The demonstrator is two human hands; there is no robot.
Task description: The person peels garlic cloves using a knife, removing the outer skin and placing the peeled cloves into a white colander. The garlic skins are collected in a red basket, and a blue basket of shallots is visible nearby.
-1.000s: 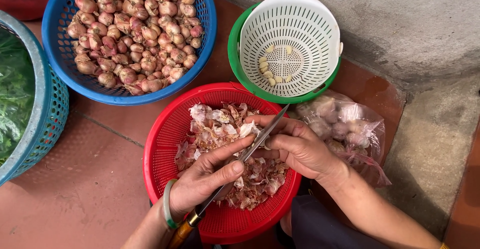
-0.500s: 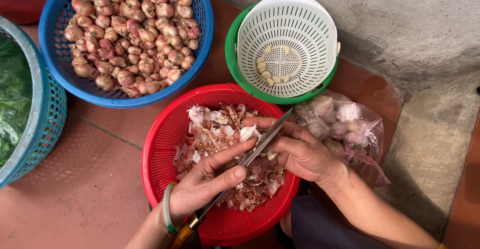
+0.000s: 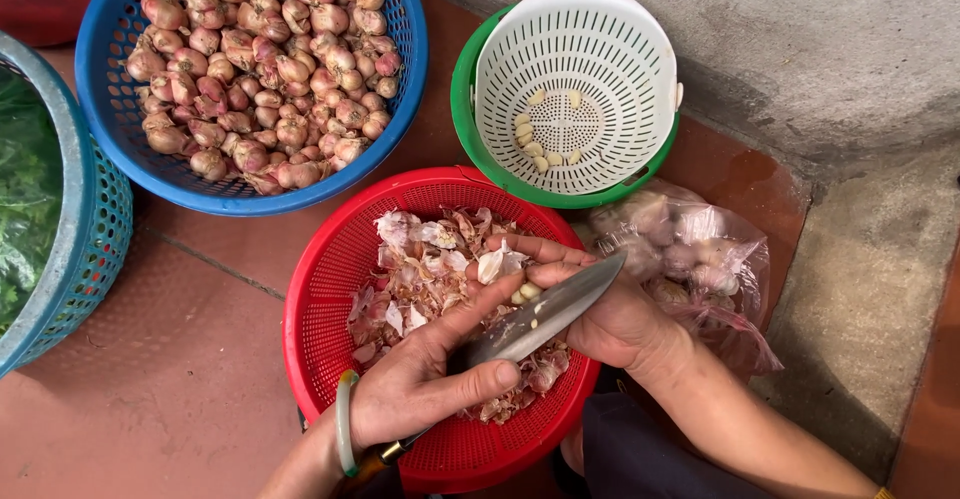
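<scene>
Garlic clove (image 3: 528, 292), small, light, firm but slippery once skinned, sits pinched at its ends in right hand (image 3: 610, 309) fingertips over the red basket (image 3: 320, 289), left hand (image 3: 420, 389) closed around the knife (image 3: 540, 314).

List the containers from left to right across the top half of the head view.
Teal plastic basket of leafy greens → blue plastic basket of unpeeled shallots → white plastic colander holding peeled garlic cloves, nested in a green plastic bowl.
</scene>
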